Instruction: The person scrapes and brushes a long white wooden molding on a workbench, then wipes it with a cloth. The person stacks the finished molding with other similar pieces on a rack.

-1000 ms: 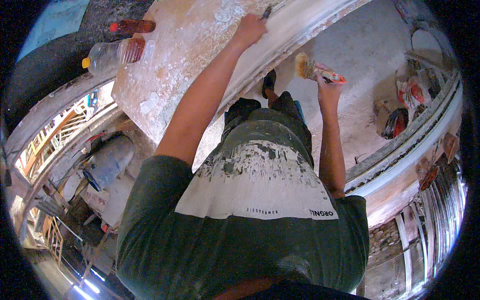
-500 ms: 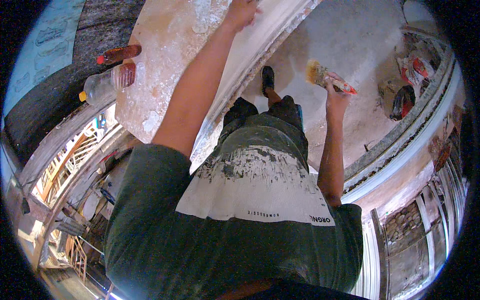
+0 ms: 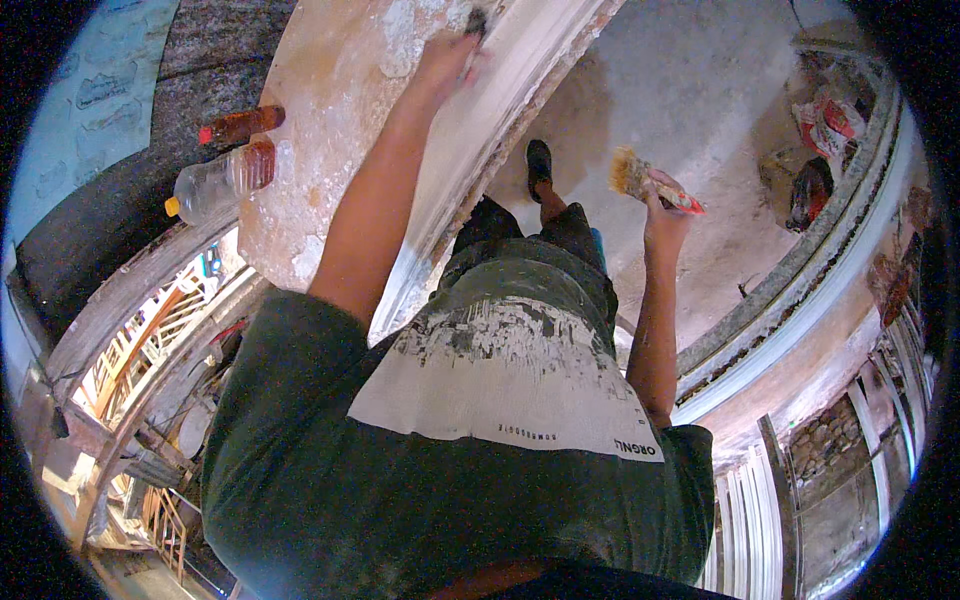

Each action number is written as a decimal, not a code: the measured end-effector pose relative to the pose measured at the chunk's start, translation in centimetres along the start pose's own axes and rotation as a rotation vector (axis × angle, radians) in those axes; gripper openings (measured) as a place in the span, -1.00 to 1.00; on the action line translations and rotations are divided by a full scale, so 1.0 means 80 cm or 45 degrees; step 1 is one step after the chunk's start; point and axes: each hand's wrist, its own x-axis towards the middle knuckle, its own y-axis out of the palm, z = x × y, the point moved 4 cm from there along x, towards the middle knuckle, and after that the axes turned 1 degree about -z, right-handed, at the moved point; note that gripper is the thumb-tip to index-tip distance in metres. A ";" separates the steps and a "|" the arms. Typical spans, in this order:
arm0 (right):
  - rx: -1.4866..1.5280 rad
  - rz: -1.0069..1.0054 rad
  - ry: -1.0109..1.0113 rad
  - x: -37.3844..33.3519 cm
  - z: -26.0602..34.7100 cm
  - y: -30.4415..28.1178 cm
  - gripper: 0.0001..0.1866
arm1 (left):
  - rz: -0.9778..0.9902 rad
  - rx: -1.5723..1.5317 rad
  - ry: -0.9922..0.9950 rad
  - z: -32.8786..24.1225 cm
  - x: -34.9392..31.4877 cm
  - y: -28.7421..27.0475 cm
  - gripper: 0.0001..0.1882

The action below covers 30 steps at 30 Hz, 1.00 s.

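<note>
Dusty concrete floor, white moulded ledge, daylight through wooden scaffolding at left.

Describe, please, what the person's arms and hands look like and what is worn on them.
Both forearms are bare, and the left hand and right hand wear no gloves. Short dark green T-shirt sleeves end above the elbows. No watch, wristband or ring shows.

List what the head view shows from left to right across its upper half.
Clear plastic bottle lying on the plastered ledge → left hand with a small dark tool → dark shoe → right hand holding a brush → red-and-white bags.
</note>
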 end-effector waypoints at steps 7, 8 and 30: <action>0.051 -0.026 -0.095 -0.025 0.031 0.007 -0.79 | -0.011 0.619 -0.033 -0.002 -0.015 -0.007 -0.64; 0.048 -0.046 -0.082 -0.029 0.020 0.005 -0.81 | -0.050 0.538 -0.020 0.012 -0.043 -0.017 -0.63; -0.102 0.470 -0.270 -0.202 0.008 0.132 -0.80 | -0.421 0.497 -0.100 0.183 -0.462 -0.262 -0.75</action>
